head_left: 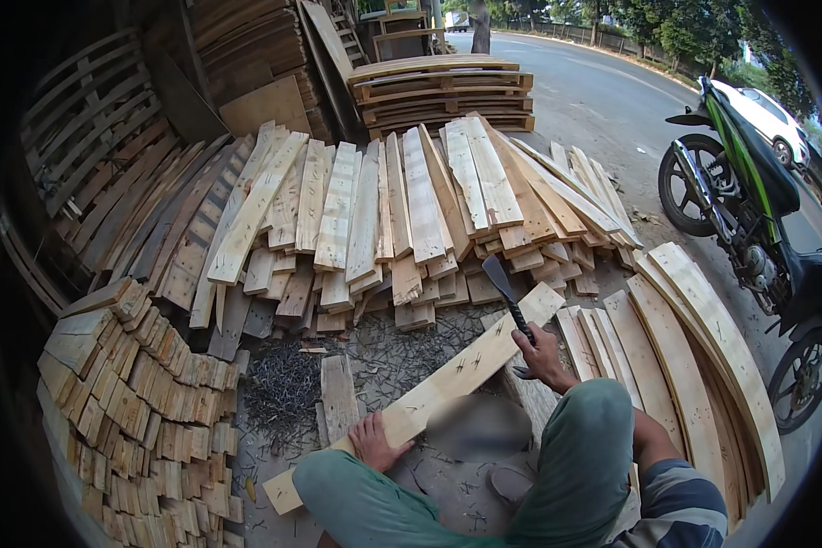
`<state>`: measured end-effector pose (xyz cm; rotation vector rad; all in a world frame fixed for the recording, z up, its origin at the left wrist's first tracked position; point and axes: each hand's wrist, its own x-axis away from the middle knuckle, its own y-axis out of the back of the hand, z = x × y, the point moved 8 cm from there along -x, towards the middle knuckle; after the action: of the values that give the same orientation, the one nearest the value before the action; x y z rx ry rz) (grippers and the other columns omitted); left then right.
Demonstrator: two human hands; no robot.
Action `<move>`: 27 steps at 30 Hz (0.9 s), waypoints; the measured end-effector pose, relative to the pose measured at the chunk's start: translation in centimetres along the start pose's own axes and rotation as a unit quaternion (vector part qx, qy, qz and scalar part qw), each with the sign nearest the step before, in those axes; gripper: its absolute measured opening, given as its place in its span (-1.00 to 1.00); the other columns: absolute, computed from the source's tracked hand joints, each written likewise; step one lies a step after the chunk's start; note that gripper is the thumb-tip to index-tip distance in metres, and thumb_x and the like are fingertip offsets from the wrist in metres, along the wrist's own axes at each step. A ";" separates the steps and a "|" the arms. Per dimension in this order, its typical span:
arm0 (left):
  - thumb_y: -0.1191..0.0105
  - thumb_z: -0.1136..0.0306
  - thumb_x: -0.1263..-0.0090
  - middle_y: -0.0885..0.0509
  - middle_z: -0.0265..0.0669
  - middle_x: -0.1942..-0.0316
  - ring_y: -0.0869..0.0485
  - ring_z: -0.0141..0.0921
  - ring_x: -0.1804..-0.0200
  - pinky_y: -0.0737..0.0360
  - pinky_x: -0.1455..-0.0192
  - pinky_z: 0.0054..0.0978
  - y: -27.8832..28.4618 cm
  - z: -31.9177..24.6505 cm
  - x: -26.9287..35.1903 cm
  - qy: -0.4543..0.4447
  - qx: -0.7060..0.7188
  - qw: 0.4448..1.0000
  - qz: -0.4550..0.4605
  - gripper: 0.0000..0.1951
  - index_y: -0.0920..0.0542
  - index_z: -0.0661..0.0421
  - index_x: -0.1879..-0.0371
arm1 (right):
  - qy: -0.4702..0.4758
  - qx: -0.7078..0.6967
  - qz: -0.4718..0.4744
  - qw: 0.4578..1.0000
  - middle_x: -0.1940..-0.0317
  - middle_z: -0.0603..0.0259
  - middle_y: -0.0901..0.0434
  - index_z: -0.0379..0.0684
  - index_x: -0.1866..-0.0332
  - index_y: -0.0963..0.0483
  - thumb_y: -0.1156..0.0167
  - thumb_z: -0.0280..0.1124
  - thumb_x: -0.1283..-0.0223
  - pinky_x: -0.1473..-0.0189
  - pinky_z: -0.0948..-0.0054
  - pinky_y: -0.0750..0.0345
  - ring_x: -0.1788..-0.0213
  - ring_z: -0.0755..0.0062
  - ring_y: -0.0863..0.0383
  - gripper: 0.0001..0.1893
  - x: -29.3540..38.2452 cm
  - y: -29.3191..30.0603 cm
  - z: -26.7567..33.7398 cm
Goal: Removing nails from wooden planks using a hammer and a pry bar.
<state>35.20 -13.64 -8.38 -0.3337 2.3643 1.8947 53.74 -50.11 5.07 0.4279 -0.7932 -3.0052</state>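
A pale wooden plank [462,373] slants across in front of me, with bent nails sticking up from its face. My left hand [377,442] grips its lower part near my knee, fingers over the far edge. In my right hand [544,356] is a dark metal pry bar [499,279] with a black wrapped grip. Its flat blade points up and away above the plank's far end, while a forked end shows below the fist. Under the plank's upper part lies a thick wooden block [531,394]. A blurred patch covers something beside the plank.
A heap of pulled nails [282,383] lies left, beside a short board [339,394]. Cut wood is stacked [171,411] at left. Nailed planks [418,198] are piled ahead, with more boards [671,342] at right. Pallets [445,92] stand behind; a motorcycle [733,198] is parked right.
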 end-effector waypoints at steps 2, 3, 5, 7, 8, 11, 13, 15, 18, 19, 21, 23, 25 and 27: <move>-0.41 -0.34 0.15 -0.43 -0.09 -0.20 -0.34 -0.12 -0.30 -0.06 -0.42 0.11 0.5 0.0 -0.2 0.004 -0.007 1.000 -0.002 0.12 -0.32 0.19 -0.34 | 0.002 -0.064 0.019 0.998 0.70 0.23 -0.29 -0.31 0.41 -0.40 -0.25 -0.04 -0.34 0.50 0.31 -0.27 0.59 0.49 -0.26 -0.52 -0.2 -2.9 1.9; -0.42 -0.33 0.16 -0.42 -0.09 -0.21 -0.33 -0.12 -0.32 -0.05 -0.43 0.13 0.7 -0.1 -0.3 -0.004 0.003 1.000 -0.006 0.13 -0.31 0.19 -0.35 | -0.007 -0.078 0.028 0.997 0.69 0.29 -0.30 -0.31 0.43 -0.40 -0.26 -0.04 -0.33 0.50 0.34 -0.26 0.56 0.54 -0.25 -0.51 -0.2 -4.4 2.4; -0.43 -0.32 0.16 -0.41 -0.09 -0.22 -0.32 -0.14 -0.34 -0.03 -0.44 0.15 0.3 0.1 -0.3 -0.001 0.004 1.000 0.025 0.15 -0.29 0.19 -0.37 | -0.045 -0.111 0.054 0.991 0.65 0.39 -0.31 -0.29 0.47 -0.40 -0.29 -0.03 -0.31 0.47 0.40 -0.26 0.53 0.57 -0.25 -0.51 0.4 -7.7 2.9; -0.42 -0.28 0.13 -0.41 -0.12 -0.23 -0.33 -0.15 -0.33 -0.05 -0.45 0.10 0.7 0.1 -0.1 -0.016 0.016 1.000 -0.011 0.12 -0.28 0.19 -0.38 | -0.105 -0.164 0.068 0.978 0.64 0.48 -0.29 -0.22 0.51 -0.39 -0.26 -0.10 -0.38 0.49 0.46 -0.23 0.52 0.65 -0.23 -0.55 1.5 -10.4 2.5; -0.41 -0.27 0.12 -0.42 -0.14 -0.23 -0.34 -0.15 -0.31 -0.07 -0.43 0.06 0.9 0.0 0.1 -0.024 0.019 0.999 -0.027 0.11 -0.28 0.20 -0.38 | -0.135 -0.229 0.082 0.960 0.67 0.51 -0.27 -0.16 0.54 -0.36 -0.23 -0.14 -0.42 0.53 0.52 -0.18 0.57 0.72 -0.22 -0.56 2.3 -11.6 2.3; -0.43 -0.22 0.13 -0.42 -0.14 -0.22 -0.35 -0.16 -0.30 -0.09 -0.42 0.02 1.1 0.3 0.0 -0.013 0.033 0.999 -0.036 0.10 -0.28 0.19 -0.38 | -0.118 -0.297 0.072 0.945 0.71 0.54 -0.27 -0.06 0.55 -0.29 -0.20 -0.13 -0.45 0.66 0.55 -0.18 0.69 0.75 -0.22 -0.56 3.9 -13.1 2.9; -0.45 -0.21 0.13 -0.42 -0.13 -0.24 -0.36 -0.14 -0.29 -0.10 -0.43 0.00 1.0 0.5 -0.1 0.001 0.039 0.999 -0.012 0.11 -0.28 0.20 -0.39 | -0.142 -0.337 0.076 0.928 0.71 0.54 -0.27 -0.06 0.53 -0.29 -0.18 -0.14 -0.47 0.66 0.58 -0.17 0.69 0.76 -0.23 -0.57 4.8 -14.3 2.7; -0.46 -0.20 0.14 -0.42 -0.11 -0.25 -0.37 -0.12 -0.29 -0.11 -0.43 -0.03 1.2 0.4 -0.3 0.002 0.043 0.999 -0.008 0.11 -0.28 0.20 -0.39 | -0.145 -0.321 0.076 0.933 0.71 0.54 -0.27 -0.07 0.52 -0.29 -0.18 -0.15 -0.47 0.66 0.59 -0.18 0.69 0.75 -0.23 -0.58 5.5 -15.2 2.7; -0.47 -0.18 0.16 -0.42 -0.12 -0.25 -0.38 -0.14 -0.28 -0.12 -0.43 -0.03 1.7 0.3 -0.5 0.007 0.039 0.999 -0.008 0.12 -0.28 0.19 -0.39 | -0.143 -0.344 0.087 0.924 0.70 0.54 -0.27 -0.08 0.51 -0.29 -0.17 -0.16 -0.48 0.66 0.59 -0.19 0.69 0.75 -0.23 -0.59 6.2 -17.1 3.3; -0.47 -0.18 0.16 -0.42 -0.12 -0.24 -0.38 -0.14 -0.29 -0.12 -0.43 -0.03 1.8 0.2 -0.5 0.006 0.037 0.999 -0.008 0.12 -0.28 0.19 -0.39 | -0.144 -0.375 0.097 0.910 0.70 0.54 -0.27 -0.08 0.51 -0.28 -0.17 -0.17 -0.48 0.65 0.60 -0.20 0.68 0.76 -0.23 -0.59 6.5 -17.9 3.7; -0.48 -0.17 0.17 -0.43 -0.13 -0.24 -0.39 -0.14 -0.29 -0.12 -0.43 -0.03 1.9 0.1 -0.5 0.007 0.032 0.999 -0.008 0.12 -0.29 0.19 -0.39 | -0.146 -0.368 0.100 0.913 0.69 0.54 -0.27 -0.10 0.54 -0.29 -0.18 -0.18 -0.47 0.62 0.59 -0.19 0.63 0.77 -0.23 -0.57 6.8 -19.4 4.2; -0.48 -0.16 0.18 -0.43 -0.13 -0.24 -0.38 -0.15 -0.31 -0.12 -0.44 -0.02 1.9 0.1 -0.5 0.011 0.041 0.999 -0.007 0.11 -0.29 0.19 -0.38 | -0.150 -0.336 0.110 0.923 0.69 0.53 -0.29 -0.12 0.57 -0.30 -0.20 -0.18 -0.46 0.60 0.56 -0.19 0.63 0.75 -0.23 -0.55 7.0 -20.9 4.8; -0.48 -0.16 0.18 -0.43 -0.14 -0.24 -0.38 -0.16 -0.32 -0.12 -0.44 -0.02 2.0 0.1 -0.5 0.008 0.042 0.999 -0.013 0.11 -0.29 0.19 -0.38 | -0.111 -0.288 0.111 0.945 0.68 0.51 -0.28 -0.19 0.61 -0.33 -0.23 -0.22 -0.43 0.56 0.50 -0.17 0.59 0.72 -0.20 -0.53 6.9 -21.6 5.8; -0.49 -0.16 0.18 -0.43 -0.14 -0.24 -0.37 -0.17 -0.33 -0.12 -0.44 -0.01 2.1 0.2 -0.5 0.010 0.044 0.999 -0.016 0.11 -0.30 0.19 -0.37 | -0.066 -0.249 0.113 0.960 0.68 0.51 -0.27 -0.23 0.59 -0.36 -0.24 -0.23 -0.42 0.55 0.49 -0.16 0.57 0.71 -0.17 -0.54 6.9 -21.7 6.6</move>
<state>35.16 -12.95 -6.34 -0.3809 2.4311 1.7760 46.79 -28.46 -1.71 0.1119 -0.0577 -2.8827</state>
